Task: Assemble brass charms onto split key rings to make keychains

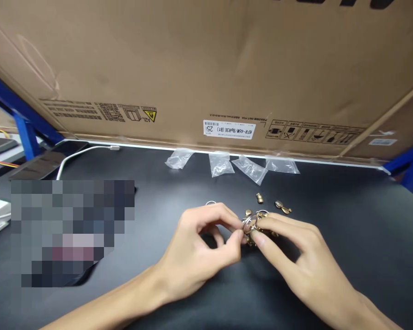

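Gold-toned metal charms [282, 207] lie clustered on a black tabletop [344, 247], directly beneath the hands; the left hand [198, 250] and right hand [296, 247] both pinch a thin metal ring [248, 224] between thumbs and fingertips, grasping without clenching; a second ring [210, 202] lies beyond the left hand. Parts judged light, hard and slippery; best taken by the ring's rim. Crumpled clear plastic bags [221, 164] lie along the cardboard carton [206, 68].

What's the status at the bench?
Left hand and right hand pinching a metal ring. Gold charms loose beside it. Plastic bags behind, not in the way.
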Available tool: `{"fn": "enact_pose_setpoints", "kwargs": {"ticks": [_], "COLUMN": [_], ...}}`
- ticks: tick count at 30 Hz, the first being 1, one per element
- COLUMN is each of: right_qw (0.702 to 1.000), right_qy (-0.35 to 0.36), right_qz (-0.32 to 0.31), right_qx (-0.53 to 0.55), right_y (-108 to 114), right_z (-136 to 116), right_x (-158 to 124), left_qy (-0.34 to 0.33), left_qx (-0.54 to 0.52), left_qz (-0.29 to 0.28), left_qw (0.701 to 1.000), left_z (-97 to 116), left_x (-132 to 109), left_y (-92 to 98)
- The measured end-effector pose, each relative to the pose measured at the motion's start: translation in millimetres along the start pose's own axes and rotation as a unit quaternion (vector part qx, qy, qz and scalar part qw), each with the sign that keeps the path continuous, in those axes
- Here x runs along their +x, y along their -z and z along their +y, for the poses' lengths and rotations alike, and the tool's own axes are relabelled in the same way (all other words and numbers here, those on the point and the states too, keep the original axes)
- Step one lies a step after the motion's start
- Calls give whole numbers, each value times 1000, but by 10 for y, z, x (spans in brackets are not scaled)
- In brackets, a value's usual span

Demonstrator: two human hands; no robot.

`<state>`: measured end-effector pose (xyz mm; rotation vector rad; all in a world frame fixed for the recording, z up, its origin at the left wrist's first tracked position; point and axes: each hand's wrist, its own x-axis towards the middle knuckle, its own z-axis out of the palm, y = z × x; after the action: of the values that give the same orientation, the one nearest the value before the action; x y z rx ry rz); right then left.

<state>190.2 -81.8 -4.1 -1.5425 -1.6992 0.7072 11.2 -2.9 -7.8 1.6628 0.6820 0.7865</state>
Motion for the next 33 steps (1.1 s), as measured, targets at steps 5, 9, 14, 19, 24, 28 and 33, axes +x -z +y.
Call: {"fn": "enact_pose_setpoints", "kwargs": {"ticks": [5, 9, 14, 19, 24, 28, 33], "right_qw": [1000, 999, 979, 913, 928, 953, 982], "right_qy": [2, -32, -118, -138, -118, -117, -96], "right_qz": [-6, -6, -86, -194, -196, -158, -127], "right_qx": [-12, 13, 140, 333, 293, 233, 105], "right_y": [-55, -84, 19, 132, 172, 155, 78], "right_z": [14, 24, 6, 2, -18, -52, -68], "right_x": [-10, -44, -31, 55, 53, 27, 3], "left_qy": [-201, -279, -322, -365, -374, -235, 55], "left_qx": [212, 349, 405, 474, 469, 331, 82], "left_qz": [43, 18, -22, -78, -84, -17, -64], "left_qw": [955, 894, 856, 797, 796, 914, 993], "left_z": [-104, -207, -230, -162, -164, -147, -7], "left_x": [-21, 6, 41, 43, 36, 19, -11], "left_y": [11, 59, 153, 282, 316, 154, -47]}}
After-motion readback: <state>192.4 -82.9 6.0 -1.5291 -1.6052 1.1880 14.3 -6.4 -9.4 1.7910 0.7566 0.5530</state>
